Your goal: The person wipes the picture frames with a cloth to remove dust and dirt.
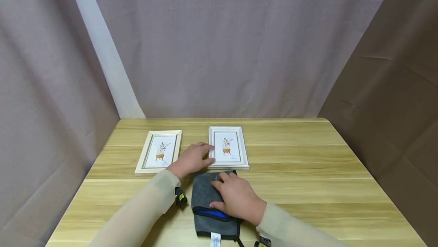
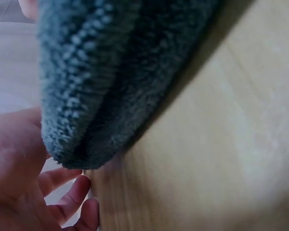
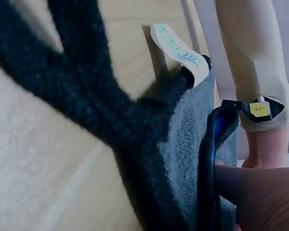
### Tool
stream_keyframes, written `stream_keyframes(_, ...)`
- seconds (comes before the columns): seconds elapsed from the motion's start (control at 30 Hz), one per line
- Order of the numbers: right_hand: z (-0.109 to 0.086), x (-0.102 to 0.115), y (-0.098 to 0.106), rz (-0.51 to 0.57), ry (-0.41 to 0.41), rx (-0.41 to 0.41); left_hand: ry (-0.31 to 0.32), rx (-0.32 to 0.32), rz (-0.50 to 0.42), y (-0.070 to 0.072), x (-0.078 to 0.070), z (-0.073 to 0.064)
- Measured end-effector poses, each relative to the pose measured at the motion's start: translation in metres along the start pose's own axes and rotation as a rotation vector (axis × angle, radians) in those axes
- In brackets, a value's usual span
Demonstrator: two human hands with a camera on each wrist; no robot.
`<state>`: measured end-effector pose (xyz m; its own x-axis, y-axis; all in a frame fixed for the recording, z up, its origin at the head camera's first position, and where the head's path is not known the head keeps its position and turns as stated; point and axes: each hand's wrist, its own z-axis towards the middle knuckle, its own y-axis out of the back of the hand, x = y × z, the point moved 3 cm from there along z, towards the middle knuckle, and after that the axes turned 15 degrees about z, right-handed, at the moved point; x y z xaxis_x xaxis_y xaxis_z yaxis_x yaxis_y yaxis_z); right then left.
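A white picture frame (image 1: 245, 155) with a potted-plant print lies face up on the wooden table. My left hand (image 1: 195, 157) reaches to its left side, fingertips and thumb at the border. In the left wrist view the bent fingers (image 2: 77, 197) are against a pale edge. Just nearer, my right hand (image 1: 239, 195) grips a folded grey cloth (image 1: 203, 192) with black edging, a blue inside and a white tag (image 1: 215, 239). The right wrist view shows the thumb (image 3: 231, 183) over the cloth's fold. Fluffy cloth (image 2: 91, 72) fills much of the left wrist view.
A cream picture frame (image 1: 143, 163) with a similar print lies left of the white one, close to the left forearm. The wooden table (image 1: 301, 186) extends to the right. Grey curtains (image 1: 222, 49) hang behind it, brown fabric (image 1: 393, 106) at the right.
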<state>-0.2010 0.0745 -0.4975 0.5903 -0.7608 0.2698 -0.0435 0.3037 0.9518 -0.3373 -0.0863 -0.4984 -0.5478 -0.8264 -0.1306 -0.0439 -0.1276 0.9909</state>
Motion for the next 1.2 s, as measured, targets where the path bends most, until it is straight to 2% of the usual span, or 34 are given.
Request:
stream_keyframes(0.13, -0.005, -0.013, 0.008, 0.101, -0.031, -0.084, -0.010, -0.006, -0.003, -0.002, 0.003, -0.001)
stream_keyframes(0.27, -0.009, -0.033, 0.025, 0.127, -0.181, -0.201, -0.007, -0.013, -0.028, -0.002, 0.007, -0.001)
stream_keyframes(0.33, -0.008, -0.041, 0.030, 0.138, -0.257, -0.189, 0.008, -0.012, -0.046, -0.001, 0.010, -0.002)
stream_keyframes(0.43, -0.005, -0.046, 0.028, 0.177, -0.310, -0.102, 0.030, -0.008, -0.076, -0.003, 0.015, -0.003)
stream_keyframes(0.53, -0.005, -0.046, 0.021, 0.213, -0.301, -0.047, 0.032, -0.001, -0.106, -0.004, 0.015, -0.002)
stream_keyframes(0.67, -0.009, -0.046, 0.016, 0.305, -0.258, -0.047, 0.020, -0.004, -0.138, -0.005, 0.009, 0.002)
stream_keyframes(0.77, -0.009, -0.047, 0.017, 0.408, -0.226, -0.042, 0.024, -0.011, -0.155, -0.005, 0.010, 0.002)
stream_keyframes(0.9, -0.014, -0.053, 0.031, 0.522, -0.204, -0.074, 0.034, -0.011, -0.145, -0.007, 0.011, 0.002)
stream_keyframes(1.0, -0.023, -0.071, 0.047, 0.576, -0.229, -0.143, 0.030, -0.005, -0.133, -0.008, 0.011, 0.003)
stream_keyframes(1.1, -0.037, -0.102, 0.060, 0.594, -0.293, -0.209, 0.024, 0.000, -0.133, -0.008, 0.009, 0.004)
stream_keyframes(1.2, -0.053, -0.135, 0.068, 0.566, -0.369, -0.260, 0.029, 0.005, -0.138, -0.008, 0.010, 0.004)
